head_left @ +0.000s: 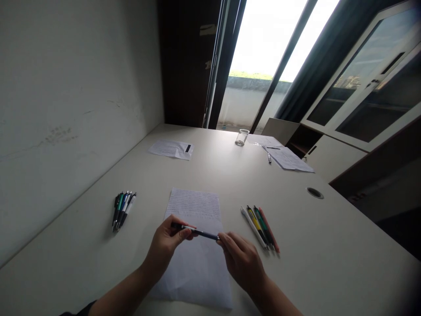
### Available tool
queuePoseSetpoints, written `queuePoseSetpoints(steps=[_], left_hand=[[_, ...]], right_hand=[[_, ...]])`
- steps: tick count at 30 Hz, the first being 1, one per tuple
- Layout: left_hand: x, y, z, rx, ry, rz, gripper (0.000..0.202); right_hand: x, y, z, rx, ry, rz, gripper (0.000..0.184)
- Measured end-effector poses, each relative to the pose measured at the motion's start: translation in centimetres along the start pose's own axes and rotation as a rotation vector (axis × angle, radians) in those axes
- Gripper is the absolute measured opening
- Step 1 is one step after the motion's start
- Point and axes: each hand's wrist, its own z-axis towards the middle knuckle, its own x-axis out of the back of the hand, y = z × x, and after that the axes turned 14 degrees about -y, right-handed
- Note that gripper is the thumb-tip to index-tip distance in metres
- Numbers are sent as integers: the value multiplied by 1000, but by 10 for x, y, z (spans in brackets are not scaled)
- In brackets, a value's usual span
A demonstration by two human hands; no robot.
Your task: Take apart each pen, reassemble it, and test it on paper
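Note:
A dark pen (206, 235) is held level between my two hands, above a sheet of paper (197, 274) with handwriting on its upper part. My left hand (169, 239) is closed around the pen's thicker dark end, thumb on top. At the other end, the fingertips of my right hand (241, 259) pinch the tip, which they partly hide. Right of the paper lie several pens side by side (259, 228): white, yellow and black, green and black, and red. A bunch of several pens (123, 210), in black, green, blue and white, sits to the left.
Toward the far end of the white table (210, 171) are a creased sheet (171, 149), a glass (242, 137) and papers (286, 158) with a pen (269, 158) beside them. A round cable hole (315, 193) is at the right. The wall (82, 109) borders the left edge.

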Motion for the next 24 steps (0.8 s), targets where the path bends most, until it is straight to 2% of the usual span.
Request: queuePoseSetpoints(steps=[6, 12, 16, 20, 24], left_hand=[[5, -5, 5, 10, 31, -23, 19], [5, -4, 5, 20, 17, -13, 18], [4, -4, 6, 29, 25, -6, 19], [4, -6, 7, 21, 44, -7, 19], [5, -6, 8, 26, 37, -2, 18]], right_hand=[[-1, 3, 3, -49, -11, 143, 26], [-4, 5, 3, -143, -81, 259, 14], [-7, 5, 2, -161, -62, 289, 7], [-7, 7, 3, -189, -73, 358, 22], [-7, 8, 4, -197, -137, 337, 11]])
